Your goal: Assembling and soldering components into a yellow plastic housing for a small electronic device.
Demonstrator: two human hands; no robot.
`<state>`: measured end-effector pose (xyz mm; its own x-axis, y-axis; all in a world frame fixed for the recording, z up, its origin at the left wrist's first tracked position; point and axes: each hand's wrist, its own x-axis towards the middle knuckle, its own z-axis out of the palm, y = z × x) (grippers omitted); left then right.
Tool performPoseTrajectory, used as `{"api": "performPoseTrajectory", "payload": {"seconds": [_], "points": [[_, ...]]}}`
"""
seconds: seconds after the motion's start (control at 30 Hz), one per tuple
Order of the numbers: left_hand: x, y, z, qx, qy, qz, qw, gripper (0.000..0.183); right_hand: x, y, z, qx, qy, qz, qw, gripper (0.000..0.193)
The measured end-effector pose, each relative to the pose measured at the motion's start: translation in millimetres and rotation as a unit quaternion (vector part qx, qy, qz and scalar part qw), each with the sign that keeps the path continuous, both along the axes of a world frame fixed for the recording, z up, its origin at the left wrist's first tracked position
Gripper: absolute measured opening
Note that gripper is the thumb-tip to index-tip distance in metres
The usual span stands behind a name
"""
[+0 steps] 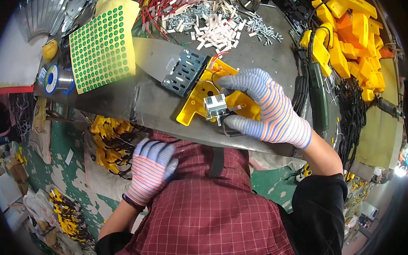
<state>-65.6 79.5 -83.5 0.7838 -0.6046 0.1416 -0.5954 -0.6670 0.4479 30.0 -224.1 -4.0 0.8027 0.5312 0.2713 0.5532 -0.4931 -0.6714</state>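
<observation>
My right hand, in a striped knit glove, grips the right end of a yellow plastic housing at the bench edge. Its thumb is low and its fingers curl over the top, near thin wires. Close to the thumb, over the housing, is a small silver boxy part with a short shaft. A dark slotted metal plate lies against the housing's upper left, joined to a flat grey metal sheet. My left hand, gloved too, rests by my checked apron with fingers extended, holding nothing visible.
Beyond the housing lie piles of screws, white connectors and red wires. A sheet of green round stickers and a solder spool are left. Yellow housings heap up right, beside a dark green tool.
</observation>
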Motion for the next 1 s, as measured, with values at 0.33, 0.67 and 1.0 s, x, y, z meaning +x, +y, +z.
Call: {"api": "performPoseTrajectory", "payload": {"seconds": [0.33,0.67,1.0], "points": [[-17.7,51.6,-26.4,0.087,0.038,-0.031,0.995,0.03,-11.1,-2.9,4.8,0.006,0.081,-0.04,0.996,0.057],[-43.3,72.6,-7.4,-0.009,0.203,0.045,0.978,0.012,-18.1,-6.6,37.9,-0.034,-0.005,-0.056,0.998,0.035],[34.1,-10.8,87.5,-0.301,-0.015,0.101,0.948,0.016,-44.4,59.2,40.4,-0.084,-0.116,0.075,0.987,0.03]]}}
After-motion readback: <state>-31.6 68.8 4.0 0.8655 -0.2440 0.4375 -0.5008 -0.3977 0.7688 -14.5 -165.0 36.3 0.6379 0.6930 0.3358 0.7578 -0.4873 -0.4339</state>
